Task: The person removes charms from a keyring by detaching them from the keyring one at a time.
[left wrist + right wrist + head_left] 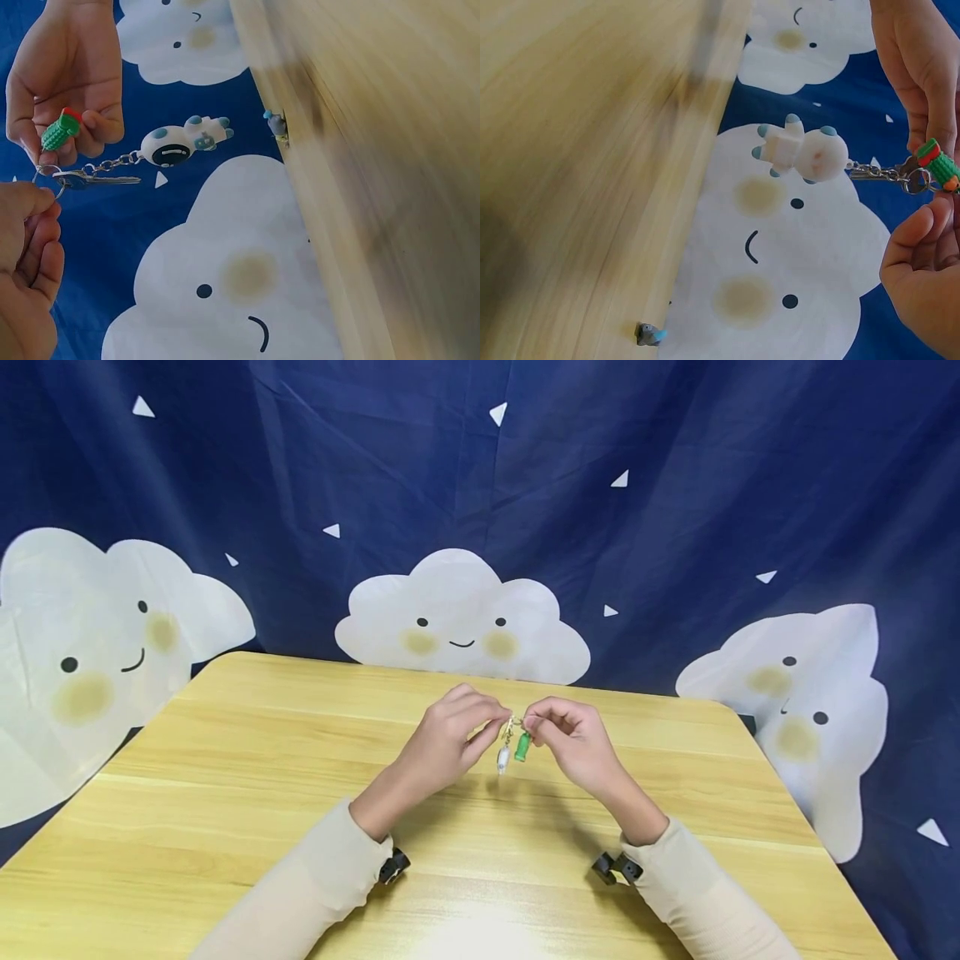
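Observation:
Above the table, both hands hold a metal key ring (49,171) between them. My left hand (450,731) pinches one side of the ring with thumb and forefinger. At the ring's other side, my right hand (573,739) pinches with thumb and fingertips; its exact grip is partly hidden. A silver key (105,180) hangs from the ring. On a short chain (881,173) dangles a white astronaut charm (184,142) with a dark visor and blue feet. A green knobbly charm (522,747) with a red end hangs close to the right fingers.
The light wooden table (300,760) spreads beneath both hands. Near its far edge stands a small grey and blue figure (276,126), seen only in the wrist views. Behind the table hangs a dark blue curtain (420,460) with white clouds.

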{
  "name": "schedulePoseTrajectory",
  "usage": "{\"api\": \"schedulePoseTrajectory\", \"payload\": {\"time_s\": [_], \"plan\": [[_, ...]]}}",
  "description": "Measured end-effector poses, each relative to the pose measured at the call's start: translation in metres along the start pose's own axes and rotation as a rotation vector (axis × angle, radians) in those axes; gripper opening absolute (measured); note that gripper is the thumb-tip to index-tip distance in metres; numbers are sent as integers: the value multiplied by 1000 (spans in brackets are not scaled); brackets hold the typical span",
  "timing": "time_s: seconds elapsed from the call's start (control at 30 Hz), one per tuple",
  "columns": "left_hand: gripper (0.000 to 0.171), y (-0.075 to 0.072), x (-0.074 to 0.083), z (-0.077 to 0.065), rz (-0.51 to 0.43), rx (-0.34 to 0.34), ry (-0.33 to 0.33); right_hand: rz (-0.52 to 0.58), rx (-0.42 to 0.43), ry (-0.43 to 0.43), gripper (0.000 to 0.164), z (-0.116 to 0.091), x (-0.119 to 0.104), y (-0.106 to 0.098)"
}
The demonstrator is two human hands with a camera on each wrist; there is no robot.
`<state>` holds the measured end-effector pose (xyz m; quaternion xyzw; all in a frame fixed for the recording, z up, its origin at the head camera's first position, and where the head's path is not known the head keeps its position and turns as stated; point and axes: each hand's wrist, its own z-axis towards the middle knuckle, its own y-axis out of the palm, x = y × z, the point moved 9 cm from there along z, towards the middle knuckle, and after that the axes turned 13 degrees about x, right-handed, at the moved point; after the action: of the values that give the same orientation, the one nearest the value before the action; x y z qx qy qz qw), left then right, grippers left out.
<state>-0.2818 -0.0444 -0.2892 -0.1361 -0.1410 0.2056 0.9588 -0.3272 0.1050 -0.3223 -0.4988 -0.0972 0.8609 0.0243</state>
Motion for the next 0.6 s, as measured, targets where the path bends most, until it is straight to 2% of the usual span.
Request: {"api": "schedulePoseTrajectory", "payload": {"time_s": [0.33,0.6], "plan": [[10,0,1,-2,17,-14,28,-6,-16,0,16,-2,2,2],[8,6,1,-4,93,-121,58,-30,-19,22,15,-1,4,2]]}}
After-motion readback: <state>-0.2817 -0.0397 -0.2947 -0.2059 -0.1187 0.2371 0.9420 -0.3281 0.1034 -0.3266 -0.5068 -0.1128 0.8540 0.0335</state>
